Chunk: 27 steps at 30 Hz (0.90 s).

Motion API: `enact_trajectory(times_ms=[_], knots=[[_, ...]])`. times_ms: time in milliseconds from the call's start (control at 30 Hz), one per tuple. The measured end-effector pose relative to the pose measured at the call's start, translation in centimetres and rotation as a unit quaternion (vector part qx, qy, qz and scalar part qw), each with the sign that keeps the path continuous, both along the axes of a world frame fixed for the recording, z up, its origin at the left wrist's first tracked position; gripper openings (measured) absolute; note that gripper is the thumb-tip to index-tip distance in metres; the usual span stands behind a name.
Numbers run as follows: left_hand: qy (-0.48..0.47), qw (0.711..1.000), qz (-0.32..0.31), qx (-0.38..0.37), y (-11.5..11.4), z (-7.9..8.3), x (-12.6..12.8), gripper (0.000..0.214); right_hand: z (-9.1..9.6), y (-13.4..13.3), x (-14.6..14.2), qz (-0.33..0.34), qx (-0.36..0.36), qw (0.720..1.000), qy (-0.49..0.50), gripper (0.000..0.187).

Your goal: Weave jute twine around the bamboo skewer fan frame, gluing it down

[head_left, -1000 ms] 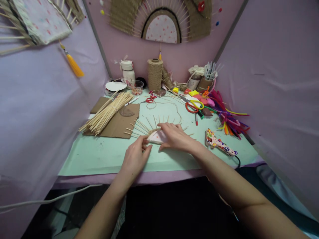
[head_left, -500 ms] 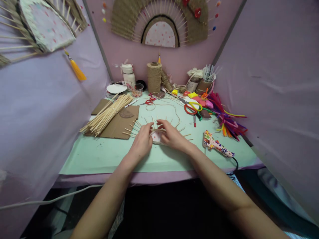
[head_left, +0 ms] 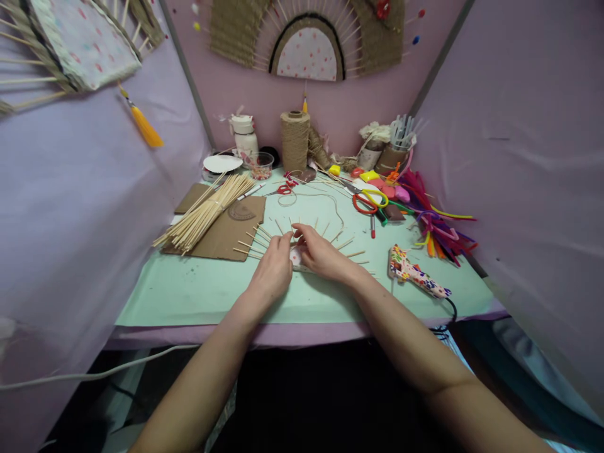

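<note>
A small half-round fan piece [head_left: 297, 257] with thin wooden sticks [head_left: 346, 242] fanning out lies on the mint green mat [head_left: 198, 289]. My left hand [head_left: 274, 270] rests on its left side with fingers curled and pinched at the top rim. My right hand [head_left: 321, 251] covers its right side, fingertips meeting the left hand's at the top. A jute string [head_left: 325, 201] runs from the piece back toward the jute spool [head_left: 294, 141]. What the fingertips pinch is too small to make out.
A bundle of skewers [head_left: 207, 211] lies on cardboard [head_left: 226, 236] at left. A patterned glue gun [head_left: 415, 274] lies at right with its cord over the edge. Scissors [head_left: 368, 198], pipe cleaners [head_left: 434, 220], jars and cups crowd the back. Finished fans hang on the walls.
My left hand moved up from the lower left edge of the fan piece to its top rim, meeting my right hand's fingertips. The right hand shifted slightly left.
</note>
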<state>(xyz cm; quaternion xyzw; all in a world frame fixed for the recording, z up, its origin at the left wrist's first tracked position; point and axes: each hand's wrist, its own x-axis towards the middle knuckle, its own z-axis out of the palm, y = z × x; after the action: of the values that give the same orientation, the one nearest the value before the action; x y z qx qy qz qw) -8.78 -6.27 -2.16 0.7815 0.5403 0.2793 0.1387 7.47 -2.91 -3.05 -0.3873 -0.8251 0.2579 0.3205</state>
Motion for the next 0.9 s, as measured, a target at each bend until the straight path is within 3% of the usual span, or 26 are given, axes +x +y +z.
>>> enact_trajectory(times_ms=[200,433,567,700,800,900], knots=[[-0.062,0.993,0.089,0.053,-0.2,0.3,-1.6,0.052,0.5,-0.6,0.4,-0.065,0.031,0.997,0.03,0.063],[-0.068,0.977,0.168,0.112,-1.5,0.9,-4.1,0.031,1.0,-0.6,-0.3,-0.041,0.019,0.999,-0.002,0.051],[0.011,0.982,0.15,0.11,-2.9,0.5,-4.6,0.016,1.4,0.1,-1.2,-0.001,0.029,0.999,-0.039,0.053],[0.121,0.971,0.184,0.092,-4.1,-0.2,-3.6,0.026,1.4,0.9,-2.2,0.012,0.038,0.996,-0.082,0.053],[0.126,0.966,0.214,0.067,-4.0,-0.5,-3.1,0.03,1.2,1.2,-2.8,0.002,0.029,0.994,-0.11,0.05],[0.114,0.971,0.203,0.047,-3.4,-0.6,-2.9,0.022,1.0,1.2,-3.2,0.004,0.021,0.992,-0.125,0.05]])
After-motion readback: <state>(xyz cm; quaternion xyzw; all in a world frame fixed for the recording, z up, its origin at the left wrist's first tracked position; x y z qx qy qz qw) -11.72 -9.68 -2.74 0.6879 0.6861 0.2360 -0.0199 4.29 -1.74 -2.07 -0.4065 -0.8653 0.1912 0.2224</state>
